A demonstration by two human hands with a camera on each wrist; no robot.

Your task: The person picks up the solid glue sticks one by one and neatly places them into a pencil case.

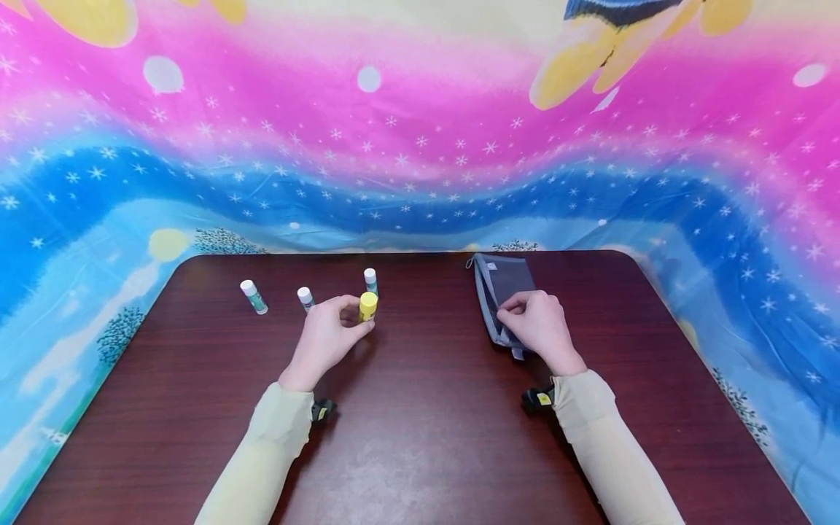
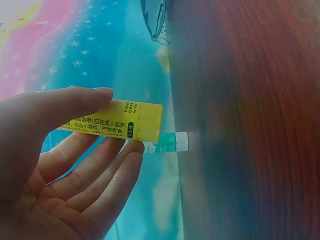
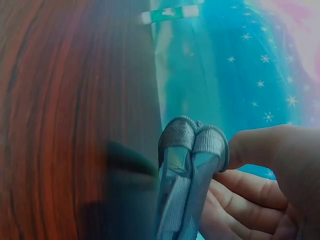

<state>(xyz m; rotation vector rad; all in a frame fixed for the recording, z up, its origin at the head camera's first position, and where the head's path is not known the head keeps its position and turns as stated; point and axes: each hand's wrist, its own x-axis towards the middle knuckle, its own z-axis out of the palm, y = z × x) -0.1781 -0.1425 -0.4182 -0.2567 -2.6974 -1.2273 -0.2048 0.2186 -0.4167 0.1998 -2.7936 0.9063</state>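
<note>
Left hand (image 1: 330, 337): thumb and fingertips pinch the yellow glue stick (image 1: 368, 307), which appears held clear of the tabletop (image 1: 420, 445); printed label faces the left wrist view. Right hand (image 1: 539, 326): thumb and curled fingers grip the edge of the grey pouch (image 1: 513, 275), on the right part of the tabletop; its zipped side gapes along the edge facing the sticks.

Progress, judged from present positions: work seems under way, no stick seen put into the pouch; yellow glue stick in grasp, well apart from the pouch mouth; the gap looks ready, held by the right hand. Left over: left white glue stick (image 1: 254, 298), middle white glue stick (image 1: 305, 295) and right white glue stick (image 1: 370, 278), all standing upright, apart from one another; the middle one partly hidden by the left hand, the right one partly behind the yellow one; pouch contents, if any, cannot be told.
</note>
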